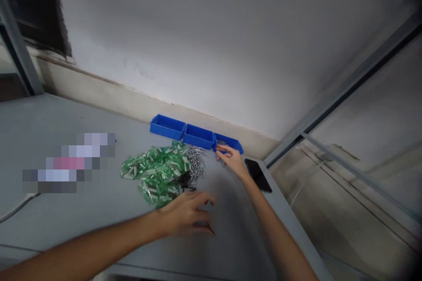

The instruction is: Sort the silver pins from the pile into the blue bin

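My right hand (231,160) is at the front of the right blue bin (238,145), its fingers pointing left and slightly apart. No object shows between them. Some small metal pieces lie inside that bin. Lower down, my left hand (189,214) hovers over the grey table with its fingers spread and curved, holding nothing I can see. Just beyond it is a heap of green plastic bags (160,169) with small metal-looking parts inside. Loose silvery screw-like pieces (197,162) are piled against the right side of the bags.
A middle blue bin (199,136) and a left blue bin (167,127) stand in line along the wall. A dark phone (258,175) lies near the table's right edge. A pixelated item sits at left, near a cable (18,208). Metal frame posts (296,140) rise at both sides.
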